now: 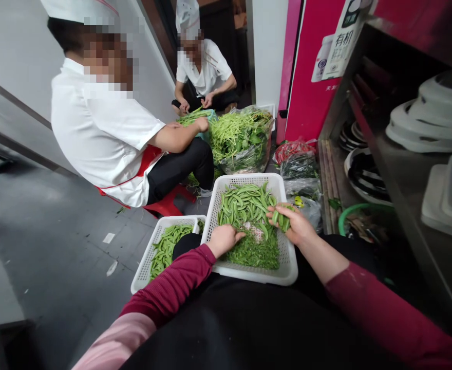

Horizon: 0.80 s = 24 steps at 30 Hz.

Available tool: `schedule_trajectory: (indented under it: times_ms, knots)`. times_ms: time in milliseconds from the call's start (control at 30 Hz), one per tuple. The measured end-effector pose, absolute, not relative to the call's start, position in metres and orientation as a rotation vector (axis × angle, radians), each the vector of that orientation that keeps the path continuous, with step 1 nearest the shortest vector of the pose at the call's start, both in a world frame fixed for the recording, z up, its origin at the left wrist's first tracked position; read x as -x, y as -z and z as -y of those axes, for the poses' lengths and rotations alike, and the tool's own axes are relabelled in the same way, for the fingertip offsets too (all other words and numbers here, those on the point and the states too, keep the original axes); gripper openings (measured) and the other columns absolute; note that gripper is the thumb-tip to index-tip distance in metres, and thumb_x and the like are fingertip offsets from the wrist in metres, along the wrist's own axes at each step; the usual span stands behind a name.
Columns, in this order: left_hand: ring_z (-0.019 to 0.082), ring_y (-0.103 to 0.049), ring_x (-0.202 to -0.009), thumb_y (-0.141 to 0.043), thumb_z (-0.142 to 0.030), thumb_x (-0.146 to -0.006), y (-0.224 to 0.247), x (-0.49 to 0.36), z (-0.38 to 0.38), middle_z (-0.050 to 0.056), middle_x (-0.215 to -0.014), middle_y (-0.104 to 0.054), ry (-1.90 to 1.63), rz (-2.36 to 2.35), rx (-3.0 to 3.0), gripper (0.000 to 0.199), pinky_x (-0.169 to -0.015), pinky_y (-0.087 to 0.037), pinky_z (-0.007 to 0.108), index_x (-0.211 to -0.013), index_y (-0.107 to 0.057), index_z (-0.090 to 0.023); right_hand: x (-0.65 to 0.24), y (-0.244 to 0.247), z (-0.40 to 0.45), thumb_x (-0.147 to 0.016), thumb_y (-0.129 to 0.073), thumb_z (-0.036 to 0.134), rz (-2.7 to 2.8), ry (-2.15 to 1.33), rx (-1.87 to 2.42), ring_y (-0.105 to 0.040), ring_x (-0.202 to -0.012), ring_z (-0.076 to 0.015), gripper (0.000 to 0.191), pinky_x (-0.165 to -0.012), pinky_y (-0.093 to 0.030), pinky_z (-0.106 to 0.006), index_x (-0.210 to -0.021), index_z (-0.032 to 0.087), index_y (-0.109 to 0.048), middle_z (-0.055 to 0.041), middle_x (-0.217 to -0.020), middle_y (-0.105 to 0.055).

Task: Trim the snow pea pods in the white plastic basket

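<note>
A white perforated basket (289,257) rests on my lap. Whole green pea pods (245,203) fill its far half, and a heap of small green trimmings (253,252) covers the near half. My right hand (292,223) is curled around several pea pods at the basket's right rim. Above the left side of the trimmings, my left hand (226,240) is closed with thumb and fingertips together; whatever may be between them is too small to make out. A second white basket (143,267) with more pods stands lower on my left, partly hidden by my knee and sleeve.
Two people in white shirts, one seated (106,123) on a red stool (168,203), handle greens near a large bag of leafy stems (241,133). Bagged vegetables (299,164), a green-rimmed bin (343,218) and a metal shelf (407,174) with dishes line the right.
</note>
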<state>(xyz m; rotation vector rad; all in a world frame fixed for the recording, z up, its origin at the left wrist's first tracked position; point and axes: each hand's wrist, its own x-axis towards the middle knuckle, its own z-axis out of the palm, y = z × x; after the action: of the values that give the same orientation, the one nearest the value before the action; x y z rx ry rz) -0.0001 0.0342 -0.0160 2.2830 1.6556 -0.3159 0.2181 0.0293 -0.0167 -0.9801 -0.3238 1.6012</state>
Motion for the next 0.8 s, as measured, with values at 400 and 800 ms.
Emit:
schedule_trajectory:
  times_ms: [400,800]
  knots:
    - [0.017,-0.054,-0.079,-0.038,-0.019,-0.084,0.030,-0.029,-0.076,0.007,-0.085,-0.053,0.191,-1.258,-2.844,0.024,-0.067,-0.044,0.026,-0.099,-0.056,-0.017,-0.201,0.028,-0.027,-0.064,-0.062,0.010,0.390,-1.847,1.109,-0.060,-0.052,-0.0138,0.010,-0.051,-0.052,-0.026,-0.072,0.015,-0.058,-0.0016,-0.057,-0.063]
    - [0.012,-0.054,-0.073,-0.034,-0.022,-0.085,-0.011,-0.013,0.010,0.003,-0.080,-0.055,-0.480,-1.100,-2.398,0.026,-0.065,-0.045,0.023,-0.105,-0.051,-0.018,-0.192,0.020,-0.012,-0.064,-0.066,0.027,1.222,-1.658,1.098,-0.059,-0.063,-0.0140,0.019,-0.064,-0.046,-0.028,-0.078,0.016,-0.065,-0.0018,-0.073,-0.066]
